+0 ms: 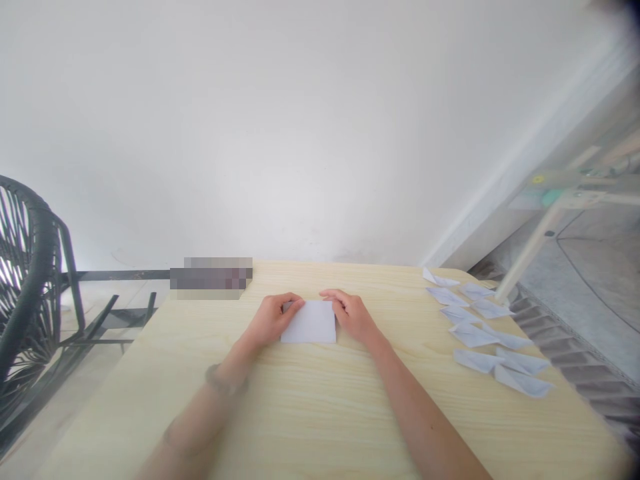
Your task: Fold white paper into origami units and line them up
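Note:
A small white rectangle of paper [309, 323], seemingly folded, lies in front of me on the pale wood-grain table [310, 407]. My left hand [277, 317] is closed on its upper left side, with the thumb on top of the paper. At the upper right corner, my right hand [351, 313] pinches the edge, its index finger reaching past the far side. Several folded white paper boats [473, 335] stand in rows along the right side of the table, apart from both hands.
A black woven chair [37, 267] stands left of the table. A blurred-out patch [213, 278] covers something at the table's far left corner. The white wall [310, 133] rises behind the table. Beyond the right edge is a pale metal frame leg [530, 253].

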`<state>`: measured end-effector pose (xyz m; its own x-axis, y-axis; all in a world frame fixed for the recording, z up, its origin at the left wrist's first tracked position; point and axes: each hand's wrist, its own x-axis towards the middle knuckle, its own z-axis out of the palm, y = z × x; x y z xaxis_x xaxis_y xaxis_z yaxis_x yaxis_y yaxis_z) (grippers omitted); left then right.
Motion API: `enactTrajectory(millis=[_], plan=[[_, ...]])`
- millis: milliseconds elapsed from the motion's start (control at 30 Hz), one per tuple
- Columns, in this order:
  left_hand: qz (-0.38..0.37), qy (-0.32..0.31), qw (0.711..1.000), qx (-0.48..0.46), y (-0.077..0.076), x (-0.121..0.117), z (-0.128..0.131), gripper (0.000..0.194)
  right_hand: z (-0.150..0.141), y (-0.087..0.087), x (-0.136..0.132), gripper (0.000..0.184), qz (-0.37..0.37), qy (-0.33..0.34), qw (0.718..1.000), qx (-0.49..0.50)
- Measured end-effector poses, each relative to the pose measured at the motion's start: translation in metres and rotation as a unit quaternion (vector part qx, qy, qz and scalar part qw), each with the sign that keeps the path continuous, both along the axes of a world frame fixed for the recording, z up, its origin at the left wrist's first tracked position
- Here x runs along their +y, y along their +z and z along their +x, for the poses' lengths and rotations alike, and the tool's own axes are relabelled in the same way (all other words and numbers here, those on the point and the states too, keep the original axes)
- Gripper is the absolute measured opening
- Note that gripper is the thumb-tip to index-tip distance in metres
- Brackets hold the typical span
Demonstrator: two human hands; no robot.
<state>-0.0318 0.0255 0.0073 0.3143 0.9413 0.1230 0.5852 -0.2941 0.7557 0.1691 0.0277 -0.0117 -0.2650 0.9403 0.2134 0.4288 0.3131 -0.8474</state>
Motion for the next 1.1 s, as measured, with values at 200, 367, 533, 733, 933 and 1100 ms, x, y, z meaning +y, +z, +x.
enactTrajectory(millis=[200, 367, 533, 733, 933, 1100], plan=[[-0.012, -0.004, 1.0, -0.014, 0.002, -0.001, 0.002, 0.034, -0.002, 0.004, -0.001, 0.03, -0.018, -0.008, 1.0, 0.024], [-0.022, 0.003, 1.0, 0.002, -0.001, -0.001, 0.002, 0.031, -0.006, 0.006, -0.004, 0.023, 0.017, 0.018, 0.998, -0.051], [-0.021, 0.011, 1.0, -0.005, -0.003, 0.004, -0.006, 0.032, -0.003, 0.003, -0.001, 0.026, 0.035, -0.023, 0.998, -0.043], [-0.035, -0.047, 0.998, -0.014, 0.001, 0.004, -0.013, 0.033, -0.002, 0.003, 0.0, 0.025, 0.054, -0.044, 0.997, -0.038], [-0.059, -0.067, 0.995, -0.035, 0.003, 0.002, -0.011, 0.029, -0.006, 0.004, -0.002, 0.021, 0.065, -0.018, 0.996, -0.056], [-0.024, -0.038, 0.999, -0.006, 0.002, 0.0, 0.001, 0.032, -0.009, 0.006, -0.005, 0.02, 0.08, -0.001, 0.994, -0.074]])
